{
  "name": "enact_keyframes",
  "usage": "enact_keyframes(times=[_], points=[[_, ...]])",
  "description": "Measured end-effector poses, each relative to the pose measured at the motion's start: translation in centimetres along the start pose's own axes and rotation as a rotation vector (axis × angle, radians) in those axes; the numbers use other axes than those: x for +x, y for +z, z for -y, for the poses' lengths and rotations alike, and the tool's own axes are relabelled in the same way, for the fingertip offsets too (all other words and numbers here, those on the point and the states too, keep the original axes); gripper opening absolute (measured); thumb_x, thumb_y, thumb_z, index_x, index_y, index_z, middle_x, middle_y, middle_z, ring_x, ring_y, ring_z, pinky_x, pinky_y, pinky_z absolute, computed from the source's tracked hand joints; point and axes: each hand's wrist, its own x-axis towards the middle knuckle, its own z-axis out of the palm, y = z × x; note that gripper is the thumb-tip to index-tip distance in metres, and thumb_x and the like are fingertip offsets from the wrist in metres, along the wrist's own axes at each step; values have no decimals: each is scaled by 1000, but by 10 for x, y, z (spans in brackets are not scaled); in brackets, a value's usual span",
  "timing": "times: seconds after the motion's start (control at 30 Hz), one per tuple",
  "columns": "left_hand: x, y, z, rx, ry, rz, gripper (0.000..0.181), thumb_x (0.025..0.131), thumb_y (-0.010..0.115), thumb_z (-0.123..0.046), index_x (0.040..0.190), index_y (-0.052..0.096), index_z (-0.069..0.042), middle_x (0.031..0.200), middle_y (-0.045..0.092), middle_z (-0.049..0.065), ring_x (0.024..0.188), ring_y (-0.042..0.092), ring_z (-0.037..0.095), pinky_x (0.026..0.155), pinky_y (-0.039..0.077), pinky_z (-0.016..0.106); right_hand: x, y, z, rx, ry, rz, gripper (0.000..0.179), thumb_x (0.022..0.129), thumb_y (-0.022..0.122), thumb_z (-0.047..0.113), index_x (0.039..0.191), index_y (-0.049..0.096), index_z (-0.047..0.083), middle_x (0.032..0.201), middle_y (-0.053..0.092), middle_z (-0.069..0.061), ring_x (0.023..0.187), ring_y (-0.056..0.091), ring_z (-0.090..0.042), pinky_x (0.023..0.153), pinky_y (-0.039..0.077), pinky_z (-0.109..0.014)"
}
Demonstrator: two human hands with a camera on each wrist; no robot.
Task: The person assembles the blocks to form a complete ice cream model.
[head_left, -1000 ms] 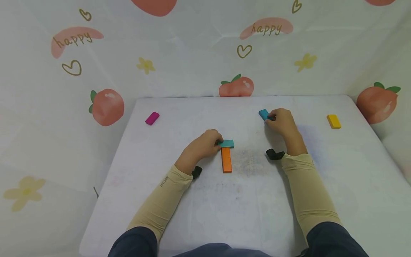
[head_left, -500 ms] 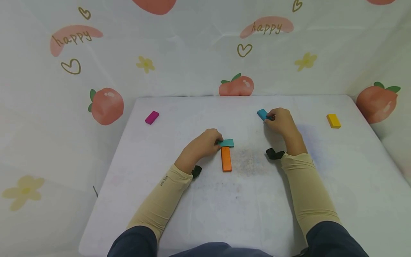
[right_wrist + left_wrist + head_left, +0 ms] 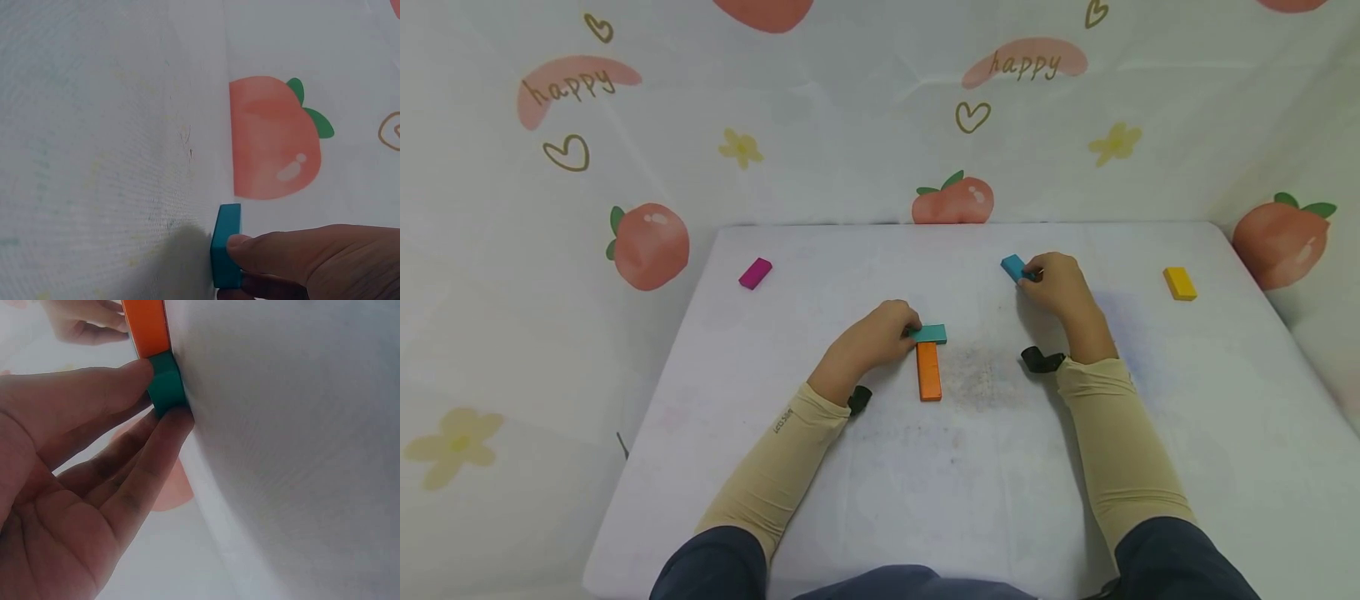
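In the head view, the two hands of the person are apart from each other, and each one is clamped on a block. The left hand (image 3: 876, 337) pinches the left end of a teal block (image 3: 932, 334), which lies crosswise near the middle of the tabletop (image 3: 985, 483). On the near side of it is an orange block (image 3: 928, 372), with its long side pointing from far to near, so the two make a T shape. The right hand (image 3: 1060, 283), farther away and to the right, grips the near end of a blue block (image 3: 1012, 266), which is slanted. A magenta block (image 3: 756, 273) lies at the far left, and a yellow block (image 3: 1180, 283) lies at the far right, well apart from the hands.

In the left wrist view, the thumb and the fingers press the teal block from two opposite sides, and the orange block touches it. A part of the right hand is also visible in the corner.

In the right wrist view, the thumb lies on the blue block, and fingertips show partly behind it. Whether this block touches the tabletop, I cannot tell surely.
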Motion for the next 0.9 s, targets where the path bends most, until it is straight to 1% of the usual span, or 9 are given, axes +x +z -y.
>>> enact_keyframes(times=[0.2, 0.37, 0.5, 0.73, 0.9], points=[[0, -1, -1, -6, 0, -1, 26, 102, 67, -3, 125, 74, 7, 125, 74, 18, 111, 66, 26, 104, 56, 39, 0, -2, 1, 10, -10, 24, 34, 101, 66, 11, 125, 70, -12, 125, 67, -36, 115, 64, -48, 99, 53, -62], [0, -1, -1, -4, 0, 2, 27, 101, 67, -3, 126, 74, 7, 126, 73, 18, 114, 65, 28, 105, 55, 40, 1, -2, 2, 15, -15, 45, 33, 101, 65, 11, 125, 70, -12, 126, 67, -35, 115, 64, -48, 100, 53, -61], [0, -1, -1, 0, 1, 1, 27, 102, 67, -3, 125, 74, 7, 125, 73, 18, 113, 65, 28, 105, 55, 40, 2, -1, 2, 11, -24, 58, 33, 101, 65, 11, 124, 70, -12, 126, 67, -36, 116, 64, -48, 101, 53, -61], [0, -2, -2, 6, 18, -1, 27, 101, 67, -2, 124, 73, 9, 124, 73, 20, 113, 66, 28, 104, 56, 39, 4, 3, 3, 12, 5, 79, 35, 102, 65, 10, 129, 68, -12, 130, 65, -35, 122, 62, -49, 104, 53, -60], [-1, -2, -2, -2, 16, 3, 26, 101, 67, -2, 124, 73, 9, 124, 73, 19, 113, 66, 28, 104, 56, 39, 3, 5, 5, 4, -5, 75, 35, 102, 65, 10, 129, 68, -12, 128, 66, -35, 120, 62, -48, 103, 53, -60]])
